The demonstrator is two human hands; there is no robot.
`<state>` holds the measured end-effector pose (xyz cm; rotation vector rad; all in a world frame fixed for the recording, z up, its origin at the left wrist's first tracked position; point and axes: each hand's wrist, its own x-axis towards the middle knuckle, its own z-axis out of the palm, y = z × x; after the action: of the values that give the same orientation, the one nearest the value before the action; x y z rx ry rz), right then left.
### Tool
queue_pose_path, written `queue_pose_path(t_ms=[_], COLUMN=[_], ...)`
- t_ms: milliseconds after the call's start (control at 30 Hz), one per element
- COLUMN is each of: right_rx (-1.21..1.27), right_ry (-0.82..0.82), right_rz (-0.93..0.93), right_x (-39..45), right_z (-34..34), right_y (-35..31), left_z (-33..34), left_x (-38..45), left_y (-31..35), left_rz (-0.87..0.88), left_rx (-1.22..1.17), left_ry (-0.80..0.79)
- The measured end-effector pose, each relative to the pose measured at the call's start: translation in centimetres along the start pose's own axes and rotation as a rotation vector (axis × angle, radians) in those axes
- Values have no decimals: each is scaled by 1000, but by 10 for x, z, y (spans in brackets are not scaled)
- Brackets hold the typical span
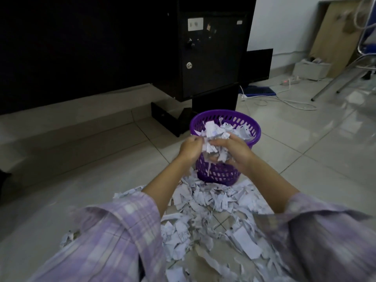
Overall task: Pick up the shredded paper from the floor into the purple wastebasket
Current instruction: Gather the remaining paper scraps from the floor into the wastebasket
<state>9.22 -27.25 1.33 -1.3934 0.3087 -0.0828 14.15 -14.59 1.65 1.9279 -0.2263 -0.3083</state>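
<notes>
Head view: left hand (190, 148) and right hand (234, 150) clutch light, loose white paper shreds (213, 139) over the purple plastic lattice wastebasket (250, 124); cupping underneath likely prevents spills.

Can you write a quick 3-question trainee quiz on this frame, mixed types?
1. True or false: the purple perforated plastic wastebasket already holds some paper.
2. What do the left hand and right hand hold between them? A) a white cable B) a clump of shredded white paper C) nothing
3. Where does most of the loose shredded paper pile lie relative to the wastebasket?

Key: 1 true. 2 B. 3 on the tiled floor, on the person's side of it.
</notes>
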Motion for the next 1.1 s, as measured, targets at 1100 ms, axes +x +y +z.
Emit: queue_pose_path(t_ms=[1100], right_rx=[-2133], right_ry=[-489], right_rz=[98], right_x=[130], right_z=[-4], right_y=[-5], left_z=[32], left_x=[84], left_y=[-12], left_rz=[83], left_rx=[1167], left_ry=[-171])
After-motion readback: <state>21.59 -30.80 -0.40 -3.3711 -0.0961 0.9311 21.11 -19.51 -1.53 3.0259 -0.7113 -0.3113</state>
